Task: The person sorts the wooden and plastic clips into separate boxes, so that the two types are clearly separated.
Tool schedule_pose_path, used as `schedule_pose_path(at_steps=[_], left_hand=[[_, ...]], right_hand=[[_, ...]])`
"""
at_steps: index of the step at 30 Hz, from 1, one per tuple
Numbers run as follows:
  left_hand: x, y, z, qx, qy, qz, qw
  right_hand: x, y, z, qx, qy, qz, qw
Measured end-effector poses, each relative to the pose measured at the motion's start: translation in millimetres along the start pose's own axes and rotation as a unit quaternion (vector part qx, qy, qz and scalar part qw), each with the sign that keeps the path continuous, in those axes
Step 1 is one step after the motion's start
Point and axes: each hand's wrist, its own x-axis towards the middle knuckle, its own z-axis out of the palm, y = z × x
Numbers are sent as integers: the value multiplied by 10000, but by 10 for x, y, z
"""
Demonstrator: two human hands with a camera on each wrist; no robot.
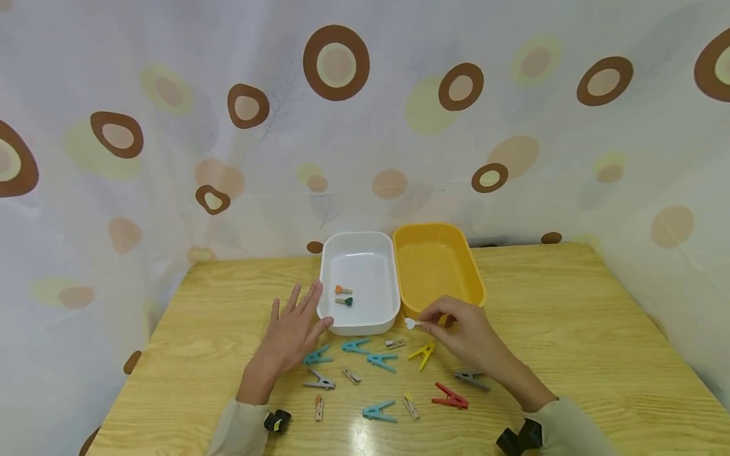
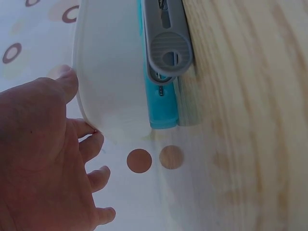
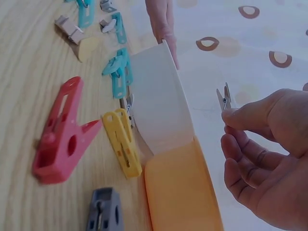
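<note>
Between thumb and index finger my right hand [image 1: 469, 332] pinches a small wooden clothespin [image 3: 224, 100] with a white heart on it. It is held near the front ends of the white tray [image 1: 365, 330] and the yellow tray [image 1: 481, 288]. My left hand [image 1: 289, 335] touches the white tray's left side and front corner, fingers spread. Inside that tray lie two small clothespins, one with an orange heart [image 1: 339, 289] and one with a dark green heart [image 1: 348, 301]. The left wrist view shows fingertips [image 2: 67, 74] at the white tray's edge.
In front of the trays lie several blue plastic clothespins [image 1: 379, 411], a red one [image 1: 453, 398], a yellow one [image 1: 423, 353], grey ones [image 1: 320, 380] and several small wooden clothespins [image 1: 319, 408]. A patterned curtain [image 1: 365, 145] hangs behind the wooden table [image 1: 239, 297].
</note>
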Motion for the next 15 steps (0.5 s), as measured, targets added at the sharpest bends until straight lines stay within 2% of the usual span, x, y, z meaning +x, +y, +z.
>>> schedule_pose_path(at_steps=[15], left_hand=[[-12, -5, 15, 31, -20, -26, 10000]], right_hand=[[344, 46, 152, -66, -124, 470, 9988]])
